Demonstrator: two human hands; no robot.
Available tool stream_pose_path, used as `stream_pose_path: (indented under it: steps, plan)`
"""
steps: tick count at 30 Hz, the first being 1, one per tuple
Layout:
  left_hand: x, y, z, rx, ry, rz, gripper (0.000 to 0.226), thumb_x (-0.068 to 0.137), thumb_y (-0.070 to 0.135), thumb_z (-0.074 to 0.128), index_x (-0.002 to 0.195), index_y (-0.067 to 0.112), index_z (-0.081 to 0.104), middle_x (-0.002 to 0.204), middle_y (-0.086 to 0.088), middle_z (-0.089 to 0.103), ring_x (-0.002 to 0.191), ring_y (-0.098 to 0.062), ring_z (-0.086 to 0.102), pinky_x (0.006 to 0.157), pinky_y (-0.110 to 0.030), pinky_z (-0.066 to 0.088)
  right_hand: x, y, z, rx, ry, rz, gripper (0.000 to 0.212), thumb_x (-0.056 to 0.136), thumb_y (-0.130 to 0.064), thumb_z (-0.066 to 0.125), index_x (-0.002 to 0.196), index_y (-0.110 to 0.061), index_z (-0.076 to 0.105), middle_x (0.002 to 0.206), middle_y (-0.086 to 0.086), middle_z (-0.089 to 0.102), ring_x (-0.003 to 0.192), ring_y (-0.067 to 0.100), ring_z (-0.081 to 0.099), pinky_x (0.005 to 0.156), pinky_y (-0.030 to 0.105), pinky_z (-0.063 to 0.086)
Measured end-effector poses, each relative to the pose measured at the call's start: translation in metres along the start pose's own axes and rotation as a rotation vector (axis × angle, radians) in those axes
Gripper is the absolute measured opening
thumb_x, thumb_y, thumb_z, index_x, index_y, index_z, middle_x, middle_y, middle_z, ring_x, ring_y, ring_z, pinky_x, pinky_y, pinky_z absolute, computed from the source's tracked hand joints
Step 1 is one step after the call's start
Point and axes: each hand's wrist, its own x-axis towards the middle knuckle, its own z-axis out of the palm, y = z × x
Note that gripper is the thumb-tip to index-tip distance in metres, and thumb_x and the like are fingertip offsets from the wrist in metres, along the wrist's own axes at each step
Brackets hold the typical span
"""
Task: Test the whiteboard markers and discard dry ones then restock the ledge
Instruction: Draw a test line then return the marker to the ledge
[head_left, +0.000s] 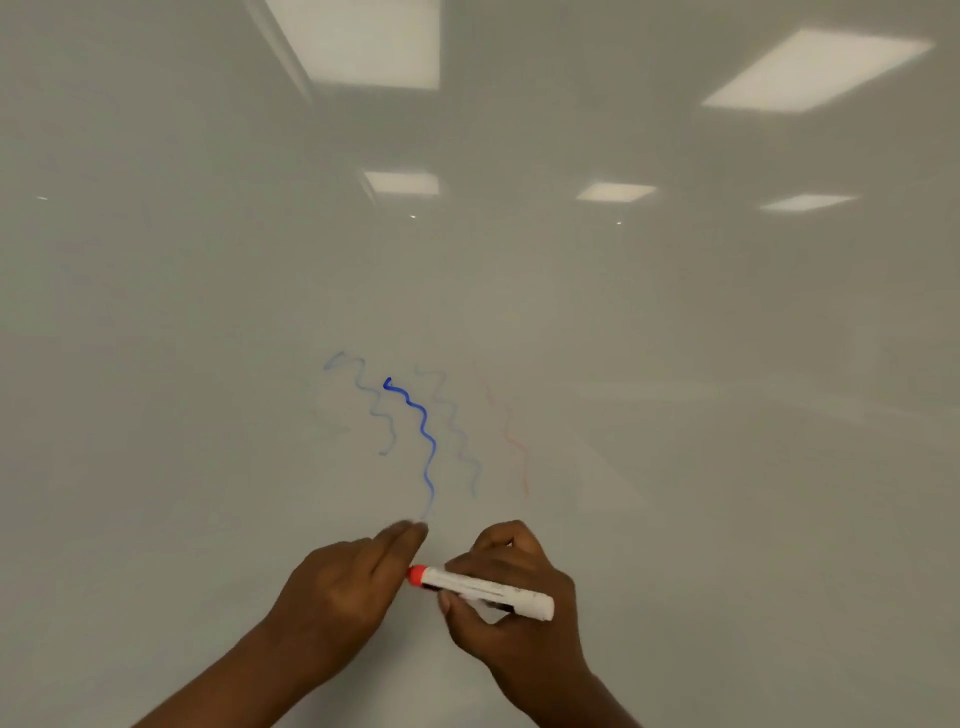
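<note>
marker (483, 590) held in front of the lower middle of the whiteboard (208, 312), below the test strokes. the right hand (524, 644) has its fingers and thumb curled around the white barrel. the left hand (337, 587) lies just beside the red end (417, 575), fingers extended and close together. it is blurred and the thumb is hidden, so whether it pinches that end cannot be told.

the long axis lies nearly level, the red end pointing left and slightly up, the plain end right and down.

the marker is judged light, stiff and smooth. it is best gripped mid-barrel, with any cap pulled straight along the axis.

above the marker, one bold blue squiggle (423, 431) stands between paler blue lines (376, 410). a faint red line (517, 441) lies toward the board's right.
</note>
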Motion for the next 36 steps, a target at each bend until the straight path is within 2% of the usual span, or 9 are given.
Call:
stream_pose_path:
  steps: [3,6,12,17,19,24,30,33,36]
  plan:
    - [0.011,-0.009,-0.003,0.103,0.045,-0.012,0.038,0.094,-0.009,0.028,0.127,-0.003,0.047,0.124,-0.022,0.059,0.093,-0.033,0.069,0.077,-0.040,0.057,0.006,0.002,-0.004,-0.195,0.220,-0.096,0.004,0.075,-0.013,0.067,0.073,-0.015,0.070,0.074,-0.014,0.059,0.074,0.009,0.059,0.063,0.017,0.046]
    - [0.019,-0.020,0.002,0.168,0.010,-0.067,0.040,0.093,-0.015,0.025,0.128,-0.009,0.042,0.131,-0.035,0.047,0.120,-0.051,0.048,0.096,-0.065,0.040,0.018,0.008,-0.015,-0.352,0.332,-0.114,0.013,0.071,0.000,0.070,0.062,-0.008,0.066,0.063,-0.006,0.055,0.067,0.013,0.054,0.062,0.025,0.045]
    - [0.026,-0.043,0.025,0.304,-0.059,-0.279,0.060,0.080,-0.025,0.029,0.137,-0.007,0.035,0.141,-0.040,0.028,0.127,-0.065,0.025,0.094,-0.078,0.025,0.049,0.033,-0.023,-0.046,0.441,0.060,0.011,0.077,-0.015,0.063,0.074,-0.009,0.055,0.082,0.004,0.057,0.072,0.024,0.059,0.060,0.039,0.046]
    - [0.029,-0.047,0.044,0.304,-0.019,-0.276,0.060,0.083,-0.022,0.026,0.141,-0.005,0.029,0.146,-0.038,0.020,0.129,-0.064,0.021,0.094,-0.081,0.021,0.085,0.045,-0.029,-0.155,0.427,0.093,0.013,0.073,-0.017,0.065,0.076,-0.020,0.053,0.098,-0.026,0.053,0.106,0.013,0.053,0.068,0.023,0.044]
    - [0.032,-0.047,0.048,0.276,-0.008,-0.287,0.055,0.086,-0.021,0.025,0.138,-0.004,0.033,0.146,-0.037,0.021,0.129,-0.064,0.022,0.092,-0.081,0.022,0.096,0.047,-0.029,-0.167,0.431,0.094,0.011,0.073,-0.017,0.065,0.077,-0.022,0.056,0.102,-0.035,0.048,0.114,0.017,0.048,0.074,0.032,0.046]
    - [0.035,-0.045,0.051,0.206,0.045,-0.275,0.047,0.088,-0.018,0.025,0.131,-0.003,0.037,0.144,-0.035,0.024,0.129,-0.062,0.023,0.090,-0.082,0.023,0.111,0.056,-0.028,-0.284,0.432,0.088,0.006,0.075,-0.018,0.067,0.073,-0.017,0.062,0.068,-0.022,0.050,0.117,0.010,0.042,0.087,0.045,0.035]
    - [0.038,-0.047,0.053,0.206,0.099,-0.258,0.049,0.086,-0.017,0.029,0.131,-0.002,0.037,0.145,-0.032,0.023,0.129,-0.061,0.023,0.092,-0.081,0.022,0.088,0.066,-0.028,-0.287,0.396,0.107,0.016,0.075,-0.032,0.059,0.069,-0.017,0.062,0.073,-0.020,0.056,0.118,0.010,0.040,0.088,0.039,0.032]
    - [0.036,-0.048,0.056,0.211,0.088,-0.251,0.048,0.086,-0.017,0.029,0.131,-0.002,0.037,0.144,-0.032,0.024,0.130,-0.061,0.022,0.091,-0.082,0.022,0.070,0.071,-0.030,-0.328,0.375,0.114,0.015,0.074,-0.033,0.058,0.070,-0.019,0.061,0.088,-0.027,0.056,0.120,0.005,0.038,0.088,0.029,0.028]
    - [0.033,-0.046,0.059,0.203,0.107,-0.235,0.045,0.084,-0.016,0.031,0.126,0.000,0.040,0.140,-0.032,0.029,0.130,-0.059,0.022,0.091,-0.081,0.022,0.052,0.081,-0.036,-0.284,0.397,0.210,0.011,0.073,-0.035,0.056,0.070,-0.025,0.059,0.087,-0.005,0.062,0.119,0.024,0.044,0.090,0.015,0.024]
